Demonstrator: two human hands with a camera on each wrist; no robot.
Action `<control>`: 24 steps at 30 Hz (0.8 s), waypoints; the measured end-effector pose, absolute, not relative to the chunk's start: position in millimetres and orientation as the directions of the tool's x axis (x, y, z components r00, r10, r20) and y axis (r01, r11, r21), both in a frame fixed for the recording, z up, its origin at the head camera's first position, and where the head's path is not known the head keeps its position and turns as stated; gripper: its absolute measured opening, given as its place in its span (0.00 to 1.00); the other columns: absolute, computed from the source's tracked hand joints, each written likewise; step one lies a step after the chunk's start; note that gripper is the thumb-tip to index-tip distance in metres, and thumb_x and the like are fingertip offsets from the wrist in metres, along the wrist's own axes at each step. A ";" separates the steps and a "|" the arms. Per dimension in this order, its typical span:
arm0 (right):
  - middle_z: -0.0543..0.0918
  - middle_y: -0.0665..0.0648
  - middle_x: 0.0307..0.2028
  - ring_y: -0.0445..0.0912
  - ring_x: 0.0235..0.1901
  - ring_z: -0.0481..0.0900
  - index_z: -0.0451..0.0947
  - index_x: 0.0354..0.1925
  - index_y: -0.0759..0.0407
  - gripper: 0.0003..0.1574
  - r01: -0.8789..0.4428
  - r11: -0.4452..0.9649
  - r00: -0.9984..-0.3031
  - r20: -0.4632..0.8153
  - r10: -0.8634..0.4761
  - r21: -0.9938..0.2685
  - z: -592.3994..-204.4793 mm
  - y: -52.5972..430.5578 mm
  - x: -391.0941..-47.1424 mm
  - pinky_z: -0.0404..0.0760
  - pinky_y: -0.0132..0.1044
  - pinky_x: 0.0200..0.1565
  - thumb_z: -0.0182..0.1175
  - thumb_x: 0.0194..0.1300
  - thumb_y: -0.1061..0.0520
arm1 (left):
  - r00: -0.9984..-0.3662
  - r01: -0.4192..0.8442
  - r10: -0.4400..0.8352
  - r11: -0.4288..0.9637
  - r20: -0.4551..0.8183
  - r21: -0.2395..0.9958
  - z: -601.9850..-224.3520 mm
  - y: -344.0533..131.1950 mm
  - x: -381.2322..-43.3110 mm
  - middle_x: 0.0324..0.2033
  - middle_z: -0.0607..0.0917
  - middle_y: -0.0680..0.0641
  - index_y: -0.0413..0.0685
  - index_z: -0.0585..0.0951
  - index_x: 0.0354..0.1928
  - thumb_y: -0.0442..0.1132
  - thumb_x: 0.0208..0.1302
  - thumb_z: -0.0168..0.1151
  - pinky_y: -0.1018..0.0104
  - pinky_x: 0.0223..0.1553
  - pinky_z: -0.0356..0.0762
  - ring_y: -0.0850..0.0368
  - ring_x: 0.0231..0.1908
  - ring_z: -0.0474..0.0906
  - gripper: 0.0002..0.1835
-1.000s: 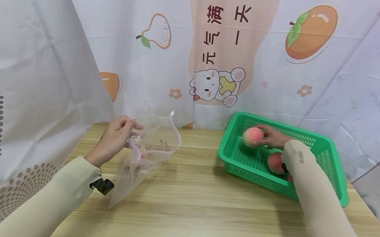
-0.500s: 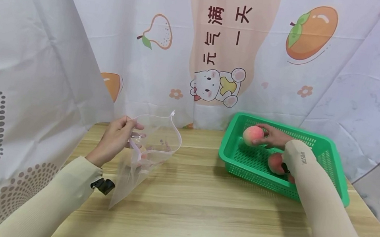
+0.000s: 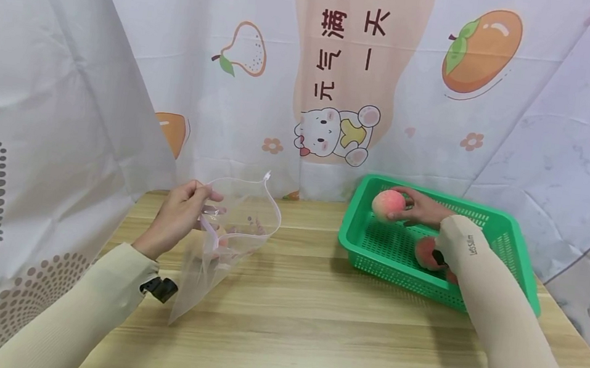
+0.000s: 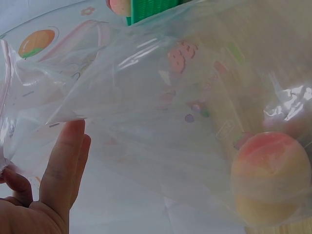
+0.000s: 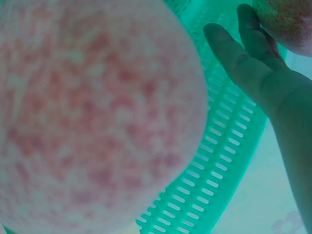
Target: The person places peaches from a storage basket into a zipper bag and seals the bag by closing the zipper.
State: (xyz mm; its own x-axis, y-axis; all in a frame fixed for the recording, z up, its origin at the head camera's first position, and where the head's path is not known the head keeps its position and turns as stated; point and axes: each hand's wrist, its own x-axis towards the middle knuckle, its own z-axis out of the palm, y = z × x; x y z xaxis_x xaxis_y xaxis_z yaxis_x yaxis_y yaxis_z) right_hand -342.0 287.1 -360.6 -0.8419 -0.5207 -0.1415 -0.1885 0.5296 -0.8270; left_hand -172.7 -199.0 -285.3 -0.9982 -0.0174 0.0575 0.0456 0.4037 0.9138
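right fingers (image 3: 410, 193), peach (image 3: 386, 206) pinched at tips, green basket (image 3: 394, 278) beneath

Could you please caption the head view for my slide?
Left hand holds a bag, right hand a peach at the basket.

Two arms reach forward from the lower edge, both in pale beige sleeves. The left arm (image 3: 71, 310) angles in from the lower left, its hand (image 3: 177, 213) raised, pinching. The left wrist view shows two long fingers (image 4: 59, 168) extended side by side and another digit bent. The right arm (image 3: 500, 329), dark-banded low on the sleeve, stretches farther across to the right; its hand (image 3: 421, 209) points leftward, fingers curved in a grip.
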 end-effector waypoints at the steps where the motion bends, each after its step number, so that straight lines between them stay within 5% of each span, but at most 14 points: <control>1: 0.65 0.75 0.65 0.69 0.62 0.69 0.45 0.77 0.61 0.52 -0.188 0.529 -0.843 -0.140 -0.520 -0.828 -359.8 286.7 -342.1 0.77 0.62 0.56 0.65 0.68 0.55 | -0.998 0.044 -0.018 0.405 0.056 0.913 -285.3 -199.0 -172.6 0.59 0.78 0.38 0.36 0.69 0.39 0.49 0.80 0.38 0.63 0.37 0.86 0.46 0.50 0.84 0.21; 24: 0.70 0.76 0.61 0.52 0.50 0.79 0.43 0.77 0.62 0.51 -0.245 0.446 -0.833 -0.048 -0.551 -0.861 -348.9 285.1 -341.1 0.79 0.61 0.54 0.62 0.69 0.60 | -0.998 0.043 -0.020 0.419 0.057 0.907 -283.7 -198.5 -170.4 0.57 0.79 0.40 0.38 0.69 0.38 0.49 0.79 0.38 0.63 0.37 0.86 0.44 0.48 0.85 0.21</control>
State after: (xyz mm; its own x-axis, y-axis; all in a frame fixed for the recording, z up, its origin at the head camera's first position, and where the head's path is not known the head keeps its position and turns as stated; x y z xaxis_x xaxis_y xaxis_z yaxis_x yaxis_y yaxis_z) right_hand -341.1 285.1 -348.9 -0.8332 -0.5508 -0.0484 -0.2448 0.4460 -0.8609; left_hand -170.4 -198.5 -283.7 -0.9982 -0.0202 0.0571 0.0434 0.4185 0.9072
